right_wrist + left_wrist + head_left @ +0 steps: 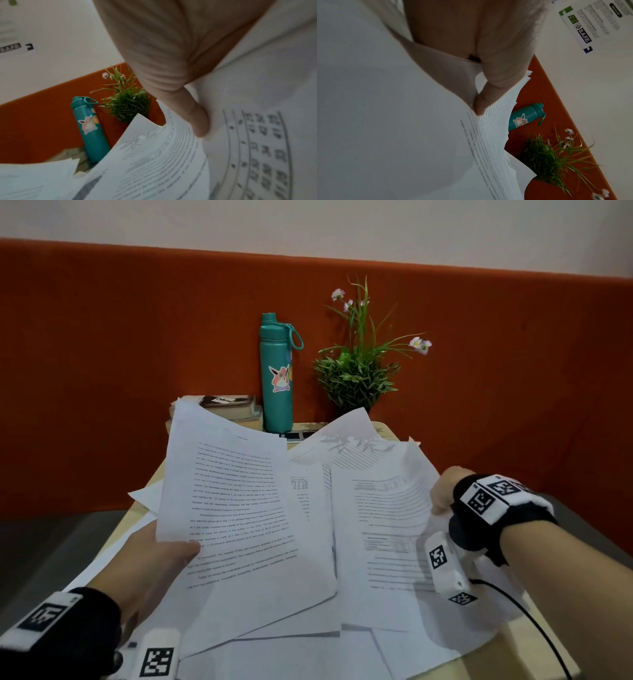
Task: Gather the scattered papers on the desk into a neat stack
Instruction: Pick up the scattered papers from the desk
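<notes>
Orange padded wall panel behind, pale wall above it, and a small light wooden table (534, 642) that's basically buried under loose white printed paper sheets (363, 542). At the far edge there's a teal metal water bottle with a cartoon sticker (277, 371), a little green potted plant with pale pink flowers (358, 371) and a short pile of worn books (236, 405).

Where I'm at: my left hand (161, 559) is clamped on a sheaf of the sheets on the near left, thumb on top of the page and fingers hidden underneath, with the far end lifted off the pile. My right hand (445, 494) pinches the right edge of another page, which is curling up. Hands are well apart, one on each side of the mess.

Handling-wise, I'd say this stuff is feather-light, floppy and slick sheet on sheet, so anything held by one corner droops and fans. It also creases easily. Best bet, I think, is gripping along an edge or mid-side with the thumb flat on top, then squaring the bundle by tapping an edge on the table.

Looks-wise: plain white pages, dense black text, a few with tables, all lying at different angles and overlapping, some hanging over the table's left edge. Nowhere near a neat stack yet.
</notes>
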`<action>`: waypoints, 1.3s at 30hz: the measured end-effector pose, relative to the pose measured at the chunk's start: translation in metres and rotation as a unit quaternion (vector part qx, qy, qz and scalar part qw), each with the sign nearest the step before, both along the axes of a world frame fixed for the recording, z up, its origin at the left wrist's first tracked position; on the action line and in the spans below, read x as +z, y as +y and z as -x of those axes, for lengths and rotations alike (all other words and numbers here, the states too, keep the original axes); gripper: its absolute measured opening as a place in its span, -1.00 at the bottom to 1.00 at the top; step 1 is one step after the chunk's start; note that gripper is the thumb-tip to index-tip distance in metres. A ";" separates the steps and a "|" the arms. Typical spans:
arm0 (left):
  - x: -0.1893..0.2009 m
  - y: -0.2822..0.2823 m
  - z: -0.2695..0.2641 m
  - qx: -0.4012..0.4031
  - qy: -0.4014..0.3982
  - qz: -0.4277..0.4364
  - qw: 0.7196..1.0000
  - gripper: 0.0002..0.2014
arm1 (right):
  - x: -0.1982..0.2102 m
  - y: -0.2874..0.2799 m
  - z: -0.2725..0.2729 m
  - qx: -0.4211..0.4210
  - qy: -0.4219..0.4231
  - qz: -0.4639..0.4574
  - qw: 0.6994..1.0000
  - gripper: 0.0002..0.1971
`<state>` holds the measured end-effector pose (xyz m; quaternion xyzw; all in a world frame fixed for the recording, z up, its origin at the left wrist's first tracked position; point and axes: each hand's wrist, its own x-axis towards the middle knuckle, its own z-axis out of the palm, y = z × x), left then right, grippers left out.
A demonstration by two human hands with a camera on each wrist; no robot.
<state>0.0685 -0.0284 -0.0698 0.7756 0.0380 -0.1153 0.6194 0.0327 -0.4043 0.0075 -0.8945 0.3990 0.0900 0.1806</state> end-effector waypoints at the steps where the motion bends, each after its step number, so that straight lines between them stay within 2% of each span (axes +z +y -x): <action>1: 0.000 -0.001 0.000 -0.003 0.000 0.004 1.000 -0.70 | 0.004 0.002 0.000 -0.009 0.005 0.020 1.000 -0.72; 2: 0.000 -0.003 0.000 -0.005 0.000 0.011 1.000 -0.69 | 0.013 0.009 0.002 -0.008 -0.011 0.037 0.999 -0.85; 6: -0.003 -0.003 -0.001 -0.003 0.005 0.034 0.999 -0.66 | 0.050 0.040 0.013 0.030 -0.076 0.147 0.986 -0.77; 14: -0.001 -0.001 0.004 -0.018 0.021 0.073 0.997 -0.63 | 0.091 0.059 0.024 0.067 -0.083 0.194 0.975 -0.71; 17: -0.001 0.000 0.006 -0.028 0.012 0.066 0.997 -0.55 | 0.103 0.059 0.028 0.077 -0.097 0.232 0.965 -0.73; 21: 0.006 -0.006 0.013 -0.039 0.001 0.062 0.997 -0.56 | 0.108 0.062 0.031 0.082 -0.119 0.270 0.952 -0.72; 23: 0.008 -0.007 0.015 -0.043 0.005 0.088 0.995 -0.55 | 0.110 0.064 0.031 0.083 -0.140 0.299 0.940 -0.71; 26: 0.010 -0.007 0.018 -0.051 0.007 0.104 0.993 -0.56 | 0.110 0.065 0.030 0.084 -0.151 0.300 0.938 -0.74; 29: 0.010 -0.007 0.017 -0.040 0.009 0.095 0.995 -0.56 | 0.114 0.067 0.028 0.089 -0.223 0.333 0.912 -0.91; 32: 0.009 -0.007 0.014 -0.030 0.014 0.094 0.995 -0.57 | 0.124 0.069 0.026 0.096 -0.308 0.356 0.877 -0.83; 34: 0.012 -0.009 0.015 -0.029 0.000 0.087 0.996 -0.58 | 0.131 0.069 0.023 0.094 -0.377 0.337 0.858 -0.75; 36: 0.015 -0.010 0.014 -0.032 -0.011 0.088 0.996 -0.58 | 0.138 0.067 0.021 0.081 -0.437 0.267 0.855 -0.70; 39: 0.018 -0.010 0.014 -0.049 -0.016 0.098 0.994 -0.55 | 0.138 0.056 0.010 0.025 -0.500 0.083 0.861 -0.68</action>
